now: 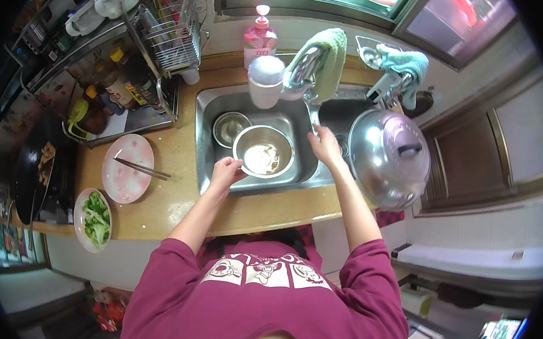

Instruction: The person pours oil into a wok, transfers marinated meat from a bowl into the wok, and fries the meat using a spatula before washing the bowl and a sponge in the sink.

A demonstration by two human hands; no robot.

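Note:
My left hand pinches the near left rim of a stainless steel bowl in the left sink basin. A little liquid with brownish bits lies in its bottom. Behind it sits a smaller metal bowl, partly covered by the first. My right hand reaches over the divider of the steel sink, its fingers at the lower end of a long chrome part of the faucet. A green towel drapes over the faucet. No running water can be made out.
A large domed metal lid stands right of my forearm. Soap bottle and white container line the back rim. On the left counter are a pink plate with chopsticks, a plate of greens, a wok and a rack.

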